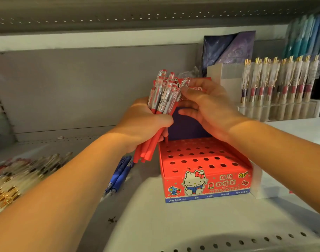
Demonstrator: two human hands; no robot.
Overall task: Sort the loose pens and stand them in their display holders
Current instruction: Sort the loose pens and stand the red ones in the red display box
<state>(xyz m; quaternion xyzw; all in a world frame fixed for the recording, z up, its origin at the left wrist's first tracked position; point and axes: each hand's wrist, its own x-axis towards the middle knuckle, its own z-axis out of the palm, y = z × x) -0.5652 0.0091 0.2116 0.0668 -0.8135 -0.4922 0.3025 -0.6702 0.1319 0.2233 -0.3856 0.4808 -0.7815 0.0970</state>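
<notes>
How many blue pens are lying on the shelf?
2 blue pens, side by side on the shelf, left of the red holder, below the left hand. Its bundle of red pens may hide more.

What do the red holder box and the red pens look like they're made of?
The holder box: likely printed cardboard, matte, with folded edges and punched holes. The red pens: seemingly plastic, clear glossy tops catching light, matte red lower halves, possibly rubbery.

One wide-angle camera sits at the person's head, facing forward and down onto a shop shelf (173,224) at close range. Both forearms enter from the bottom edge; left hand (144,117) and right hand (208,106) meet at the red pens (161,95) near centre frame.
</notes>
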